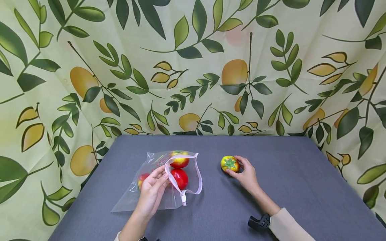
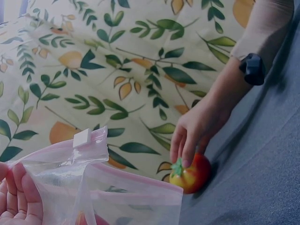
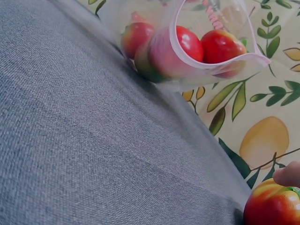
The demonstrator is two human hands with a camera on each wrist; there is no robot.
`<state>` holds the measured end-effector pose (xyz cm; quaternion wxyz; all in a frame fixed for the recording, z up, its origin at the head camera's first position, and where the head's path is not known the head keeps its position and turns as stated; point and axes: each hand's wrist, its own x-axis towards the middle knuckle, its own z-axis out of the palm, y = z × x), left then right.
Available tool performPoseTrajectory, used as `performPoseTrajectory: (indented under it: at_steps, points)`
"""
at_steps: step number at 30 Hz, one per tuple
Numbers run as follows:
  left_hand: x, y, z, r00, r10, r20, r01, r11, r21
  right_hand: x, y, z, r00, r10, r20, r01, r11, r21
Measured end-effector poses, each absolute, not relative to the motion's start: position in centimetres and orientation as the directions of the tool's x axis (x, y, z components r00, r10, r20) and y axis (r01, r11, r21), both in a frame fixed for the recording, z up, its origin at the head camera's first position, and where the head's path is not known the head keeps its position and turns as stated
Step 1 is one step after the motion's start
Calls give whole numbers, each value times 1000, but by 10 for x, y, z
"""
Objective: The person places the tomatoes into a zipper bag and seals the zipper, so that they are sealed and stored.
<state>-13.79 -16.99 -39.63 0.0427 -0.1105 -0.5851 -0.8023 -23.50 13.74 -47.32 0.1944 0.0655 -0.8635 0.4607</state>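
Observation:
A clear plastic zip bag (image 1: 156,197) with a pink-edged mouth and white slider lies on the table, its mouth spread toward the right. My left hand (image 1: 152,190) pinches the bag's rim between thumb and fingers. Several red and yellow tomatoes, among them a red tomato (image 1: 180,179), sit inside; the right wrist view shows another bagged tomato (image 3: 220,47) near the mouth. To the right of the bag, my right hand (image 1: 245,174) grips a yellow-red tomato (image 1: 228,163) with a green star-shaped top. In the left wrist view that tomato (image 2: 192,176) touches the table, fingers over it.
A grey cloth-covered table (image 1: 289,174) lies under everything. Behind it and along the sides hangs a leaf-and-fruit patterned curtain (image 1: 211,67). A black device (image 1: 259,222) is strapped on the right wrist, below a light sleeve (image 1: 289,224).

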Motion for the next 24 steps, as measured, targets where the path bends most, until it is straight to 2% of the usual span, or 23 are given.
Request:
performPoseTrajectory:
  at_steps: [24]
  points:
    - [-137,-170,-396,-980,54,190,167,-285,944,-242,136,-479,-962,108,252,-154,548,-822]
